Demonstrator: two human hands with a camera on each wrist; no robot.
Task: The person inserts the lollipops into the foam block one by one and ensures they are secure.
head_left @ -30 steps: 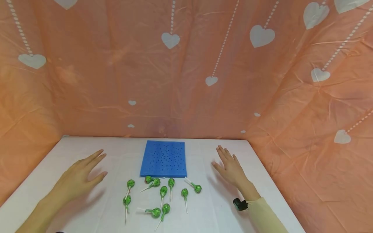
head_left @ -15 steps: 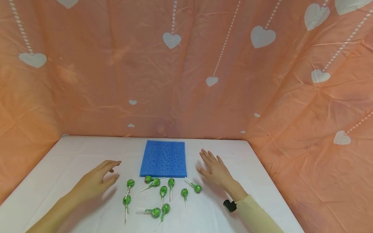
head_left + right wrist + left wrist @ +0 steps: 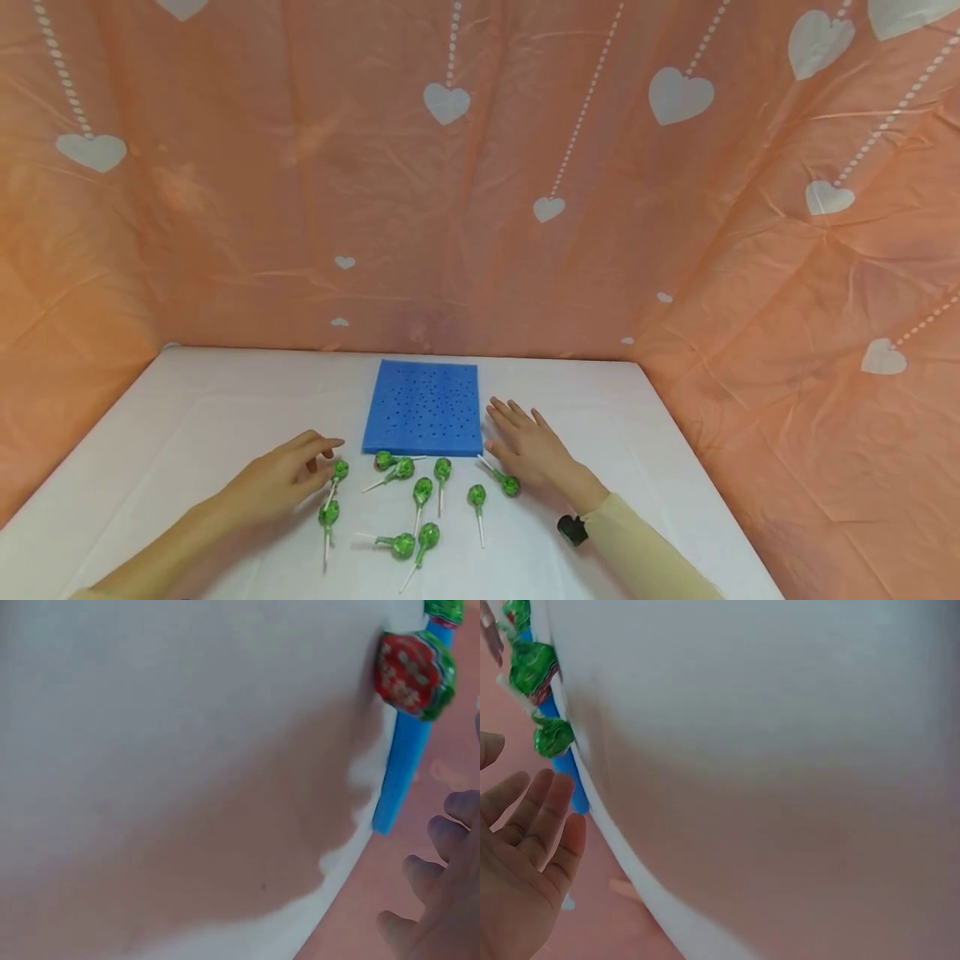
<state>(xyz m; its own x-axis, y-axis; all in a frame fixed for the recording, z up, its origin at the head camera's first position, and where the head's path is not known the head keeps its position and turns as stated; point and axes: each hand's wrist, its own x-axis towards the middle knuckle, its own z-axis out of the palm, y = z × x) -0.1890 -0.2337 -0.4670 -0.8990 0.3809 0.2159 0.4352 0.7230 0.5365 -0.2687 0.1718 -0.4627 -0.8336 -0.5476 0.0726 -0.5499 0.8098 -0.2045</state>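
Observation:
In the head view my left hand (image 3: 281, 479) hovers over the table's left side, fingers loosely bent. Its thumb and fingertips come close to a green-wrapped lollipop (image 3: 341, 470); the left wrist view shows nothing in that palm. My right hand (image 3: 532, 450), fingers spread, is just right of a blue foam block (image 3: 423, 408) dotted with small holes. Beneath and left of this hand lies another lollipop (image 3: 511, 486), its white stick towards the block. Several more lollipops, such as one (image 3: 429, 535) nearest the front, lie scattered before the block.
A white-covered table (image 3: 247, 400) carries everything. Behind it and at both sides hangs an orange curtain (image 3: 480, 275) with white hearts. A dark band (image 3: 573, 530) sits at the right wrist beside a pale sleeve (image 3: 637, 546).
Both hands have moved inward: the left hand rightwards to the leftmost lollipops with its fingers bending more, the right hand leftwards to the foam block's edge. Lollipops and block stay in place.

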